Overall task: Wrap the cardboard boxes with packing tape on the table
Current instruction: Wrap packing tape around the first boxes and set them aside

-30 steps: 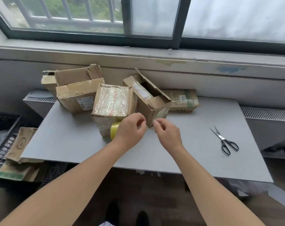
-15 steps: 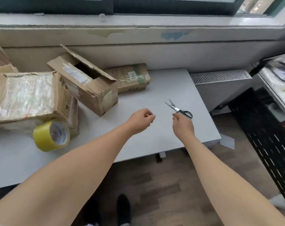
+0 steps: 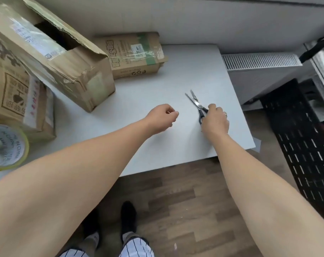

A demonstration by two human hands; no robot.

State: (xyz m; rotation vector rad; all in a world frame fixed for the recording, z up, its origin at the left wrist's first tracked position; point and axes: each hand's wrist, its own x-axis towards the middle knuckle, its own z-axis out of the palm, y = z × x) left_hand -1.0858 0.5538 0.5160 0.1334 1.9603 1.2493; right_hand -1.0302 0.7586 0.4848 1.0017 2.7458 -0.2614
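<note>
Head view: I am seeing the right hand (image 3: 216, 120) curling its fingers over the black handles of the scissors (image 3: 195, 102), which are lying on the grey table (image 3: 157, 86) with blades slightly parted. The left hand (image 3: 162, 118) is hovering just beside them, thumb and forefinger pinching together; I cannot tell whether they are holding anything. The cardboard boxes (image 3: 64, 58) are sitting at the table's far left, with the yellow packing tape roll (image 3: 7, 147) lying nearer me.
</note>
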